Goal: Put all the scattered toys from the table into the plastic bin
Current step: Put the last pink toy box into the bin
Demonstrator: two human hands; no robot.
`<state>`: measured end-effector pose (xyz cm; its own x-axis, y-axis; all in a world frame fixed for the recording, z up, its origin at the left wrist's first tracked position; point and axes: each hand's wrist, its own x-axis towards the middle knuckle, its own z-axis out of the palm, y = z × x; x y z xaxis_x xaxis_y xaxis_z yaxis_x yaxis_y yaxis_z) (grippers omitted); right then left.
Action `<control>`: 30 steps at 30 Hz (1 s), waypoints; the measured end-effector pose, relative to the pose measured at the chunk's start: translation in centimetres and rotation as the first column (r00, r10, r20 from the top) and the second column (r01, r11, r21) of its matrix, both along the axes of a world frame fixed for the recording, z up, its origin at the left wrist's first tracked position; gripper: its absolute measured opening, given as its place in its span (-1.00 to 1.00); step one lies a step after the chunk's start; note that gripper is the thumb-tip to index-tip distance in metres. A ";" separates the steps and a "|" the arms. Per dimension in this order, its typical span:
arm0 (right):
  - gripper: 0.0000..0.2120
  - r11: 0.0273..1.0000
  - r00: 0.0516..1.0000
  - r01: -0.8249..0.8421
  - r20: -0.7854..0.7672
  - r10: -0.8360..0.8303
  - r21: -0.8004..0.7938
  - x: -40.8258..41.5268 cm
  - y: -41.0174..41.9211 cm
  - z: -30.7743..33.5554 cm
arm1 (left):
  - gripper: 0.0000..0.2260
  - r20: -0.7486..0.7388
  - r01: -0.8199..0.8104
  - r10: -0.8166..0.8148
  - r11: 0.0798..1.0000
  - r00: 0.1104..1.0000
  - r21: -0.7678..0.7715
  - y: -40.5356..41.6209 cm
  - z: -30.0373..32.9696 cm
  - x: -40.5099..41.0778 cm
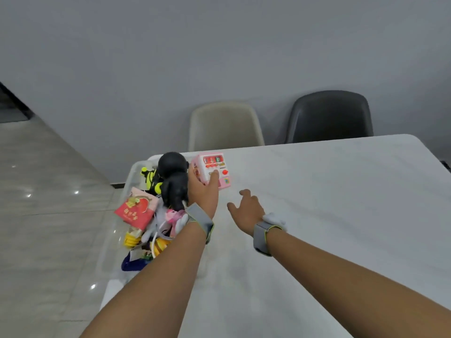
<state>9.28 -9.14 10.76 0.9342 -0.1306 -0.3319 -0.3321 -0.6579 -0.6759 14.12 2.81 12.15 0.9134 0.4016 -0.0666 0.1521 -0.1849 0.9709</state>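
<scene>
My left hand (203, 190) grips a pink and white toy vending machine (214, 168) near the table's far left corner, thumb across its front. My right hand (246, 208) hovers just right of it, fingers spread, holding nothing. The clear plastic bin (129, 178) stands at the table's left edge, heaped with toys: a black figure (174, 176), a yellow and black toy (151, 179), a red packet (136, 208), a pink plush (174, 217) and others beneath. My left forearm hides part of the bin's right side.
The white marble-look table (329, 203) stretches to the right and toward me. A beige chair (225, 125) and a black chair (329, 117) stand behind its far edge. Glossy tiled floor (48, 215) lies to the left.
</scene>
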 end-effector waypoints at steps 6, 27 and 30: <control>-0.44 0.986 0.991 -0.132 -0.025 0.135 0.106 -2.0 12.1 0.1 | -0.25 -0.011 -0.158 0.169 0.940 0.986 0.302 11.3 1.2 -1.7; -0.43 0.995 0.984 -0.060 0.164 0.072 -0.074 -3.1 14.6 -4.8 | -0.43 -0.464 0.244 0.016 0.835 0.886 0.493 23.0 -5.1 -10.3; -0.43 0.995 0.983 -0.060 0.166 0.073 -0.080 -3.1 14.6 -4.6 | -0.48 -0.536 0.297 0.065 0.773 0.842 0.561 23.8 -4.8 -10.8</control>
<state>6.15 5.51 6.12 0.9833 -0.0847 -0.1608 -0.1715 -0.7255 -0.6666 3.32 26.57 7.32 0.8582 0.4120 -0.3063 0.5107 -0.7460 0.4275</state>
